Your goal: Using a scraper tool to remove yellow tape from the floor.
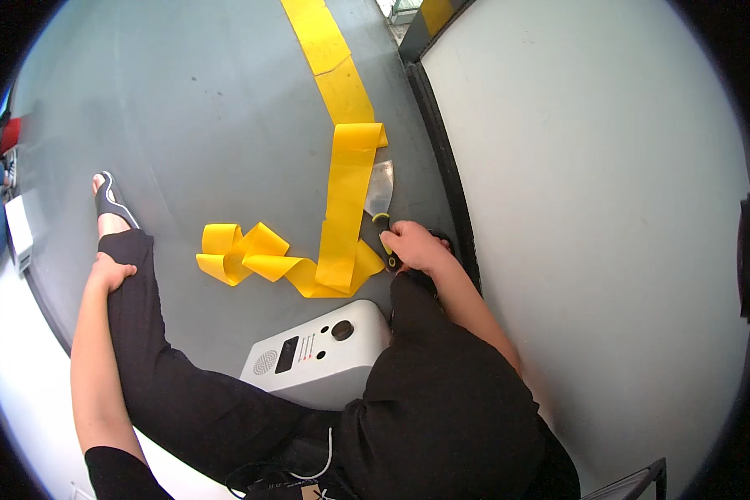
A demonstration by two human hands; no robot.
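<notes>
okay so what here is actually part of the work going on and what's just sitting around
In use: scraper gripped in the right hand; peeled yellow tape curling on the grey floor.
Lying about: white speaker-like box; left hand resting on the knee.

small dark rectangular screen (287, 354) on grey device (342, 358), floor, between legs
</notes>
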